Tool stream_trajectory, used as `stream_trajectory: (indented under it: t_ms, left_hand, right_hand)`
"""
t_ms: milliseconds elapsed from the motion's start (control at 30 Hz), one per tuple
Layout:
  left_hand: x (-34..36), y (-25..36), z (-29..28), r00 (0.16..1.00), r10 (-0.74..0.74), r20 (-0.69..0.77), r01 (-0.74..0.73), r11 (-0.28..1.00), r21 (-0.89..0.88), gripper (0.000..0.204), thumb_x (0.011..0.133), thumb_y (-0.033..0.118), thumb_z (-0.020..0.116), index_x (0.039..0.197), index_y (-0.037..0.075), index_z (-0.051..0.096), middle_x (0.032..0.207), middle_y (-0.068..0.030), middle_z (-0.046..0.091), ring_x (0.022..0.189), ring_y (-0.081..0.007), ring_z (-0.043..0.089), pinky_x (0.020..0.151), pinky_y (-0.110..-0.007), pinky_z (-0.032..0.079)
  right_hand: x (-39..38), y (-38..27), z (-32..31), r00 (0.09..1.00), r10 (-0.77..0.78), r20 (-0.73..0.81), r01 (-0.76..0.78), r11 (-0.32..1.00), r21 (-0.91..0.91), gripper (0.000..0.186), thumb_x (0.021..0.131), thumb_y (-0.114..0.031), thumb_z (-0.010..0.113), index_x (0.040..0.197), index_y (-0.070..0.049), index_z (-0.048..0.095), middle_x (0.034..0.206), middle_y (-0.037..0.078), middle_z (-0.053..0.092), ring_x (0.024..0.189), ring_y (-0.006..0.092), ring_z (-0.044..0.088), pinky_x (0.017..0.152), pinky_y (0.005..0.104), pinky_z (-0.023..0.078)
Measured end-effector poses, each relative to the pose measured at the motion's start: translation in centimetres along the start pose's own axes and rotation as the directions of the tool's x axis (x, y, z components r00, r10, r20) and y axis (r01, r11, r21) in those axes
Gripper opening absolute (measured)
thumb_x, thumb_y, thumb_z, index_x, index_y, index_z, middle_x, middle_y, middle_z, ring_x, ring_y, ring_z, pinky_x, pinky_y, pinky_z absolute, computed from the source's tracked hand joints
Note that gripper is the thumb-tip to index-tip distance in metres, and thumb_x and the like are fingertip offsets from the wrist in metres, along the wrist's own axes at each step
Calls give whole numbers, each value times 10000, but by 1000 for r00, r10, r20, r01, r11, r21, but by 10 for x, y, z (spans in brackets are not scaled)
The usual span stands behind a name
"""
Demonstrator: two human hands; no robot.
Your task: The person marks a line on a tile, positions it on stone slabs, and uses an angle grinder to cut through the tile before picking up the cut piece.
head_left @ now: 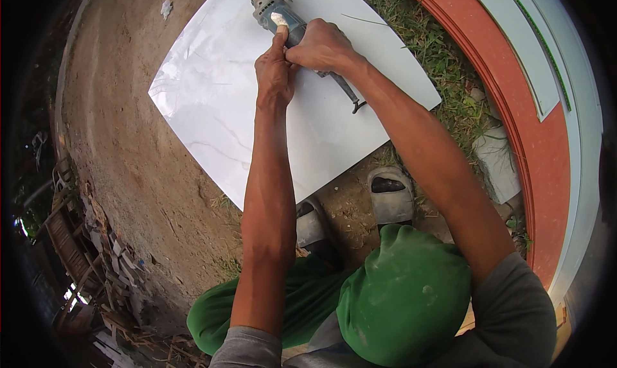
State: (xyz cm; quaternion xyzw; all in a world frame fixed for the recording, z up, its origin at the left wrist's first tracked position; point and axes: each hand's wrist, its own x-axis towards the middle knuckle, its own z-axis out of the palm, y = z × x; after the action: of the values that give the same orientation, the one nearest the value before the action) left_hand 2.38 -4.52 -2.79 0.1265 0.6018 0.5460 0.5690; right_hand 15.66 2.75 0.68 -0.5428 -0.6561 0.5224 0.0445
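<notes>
Gripping the grinder [292, 22], top centre, left hand [275, 71] and right hand [319, 47] curl closed; a slip could scratch the panel [209, 111].

Brown dirt ground [135, 111], green grass [427, 43]

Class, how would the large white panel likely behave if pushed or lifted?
The white panel is probably stiff, as its face shows no creases or ripples. Its glossy glare suggests fingers could slip on it. It may be heavy or awkward to lift, being far broader than the power tool.
</notes>
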Motion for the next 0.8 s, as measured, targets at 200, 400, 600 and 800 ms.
stream_trajectory:
  t_ms: [200, 400, 600, 800]
  left_hand:
    - [-6, -8, 4, 998, 47, -33, -49, 997, -55, 426, 1045, 435, 794, 962, 25, 715, 845, -14, 638, 776, -139, 649, 827, -360, 648]
    - [-14, -13, 10, 998, 38, -43, -41, 997, -65, 425, 1042, 435, 797, 931, 33, 712, 841, -12, 639, 782, -144, 651, 822, -362, 644]
    - [-19, -17, 5, 998, 49, -37, -50, 998, -41, 440, 1037, 448, 801, 940, 26, 722, 856, -22, 652, 790, -150, 656, 837, -377, 643]
    - [-27, -23, 8, 1000, 10, 6, -10, 1000, 0, 608, 1069, 472, 739, 1314, -79, 662, 1152, -128, 717, 1064, -220, 699, 981, -397, 579]
  right_hand:
    - [-11, 3, -4, 1000, 1, 22, -1, 1000, -2, 367, 685, -296, 786, 885, 11, 761, 842, 162, 780, 801, 316, 792, 734, 425, 639]
    - [-14, 14, 0, 999, -32, -36, 33, 999, 22, 343, 697, -270, 785, 803, 51, 727, 764, 179, 734, 679, 283, 736, 638, 405, 588]
    - [-24, 12, 1, 1000, -9, -14, 10, 999, 46, 348, 706, -269, 780, 813, 57, 723, 767, 182, 736, 690, 294, 749, 648, 413, 595]
    - [-25, 24, 1, 1000, 10, -2, -10, 1000, -14, 384, 705, -321, 813, 883, 17, 774, 825, 165, 779, 776, 300, 792, 719, 410, 638]
